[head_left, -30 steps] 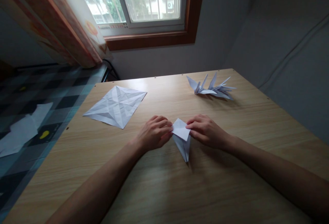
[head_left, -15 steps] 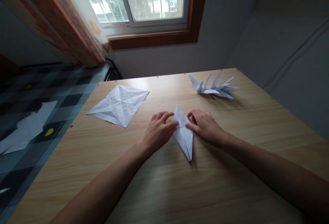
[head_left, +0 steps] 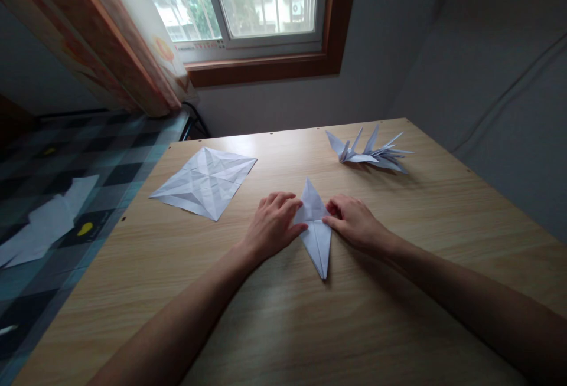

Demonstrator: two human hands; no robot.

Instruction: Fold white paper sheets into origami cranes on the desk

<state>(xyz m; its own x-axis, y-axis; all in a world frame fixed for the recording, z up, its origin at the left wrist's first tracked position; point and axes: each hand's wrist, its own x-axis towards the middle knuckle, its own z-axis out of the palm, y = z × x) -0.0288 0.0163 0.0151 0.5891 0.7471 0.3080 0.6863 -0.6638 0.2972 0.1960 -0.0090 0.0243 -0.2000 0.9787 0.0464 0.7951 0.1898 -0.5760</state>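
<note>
A white folded paper (head_left: 317, 244), long and kite-shaped with a crease down its lower half, lies on the wooden table between my hands. My left hand (head_left: 275, 221) grips its left edge, thumb on top near the middle and fingertips at the upper part. From the right, my right hand (head_left: 354, 218) pinches the opposite edge between thumb and curled fingers. The paper's upper tip points away from me, and its narrow lower tip points toward me. Parts of both side edges are hidden under my fingers.
A creased square paper sheet (head_left: 208, 179) lies flat at the table's left. Folded paper cranes (head_left: 374, 153) sit clustered at the back right. Beyond the table's left edge, white paper pieces (head_left: 53, 218) rest on a checked cloth (head_left: 119, 138). A window (head_left: 266, 2) is behind.
The paper has turned slightly, its lower tip shifting left. My left thumb has slid down from the upper fold and spread from the fingers. My right hand has moved slightly right and down.
</note>
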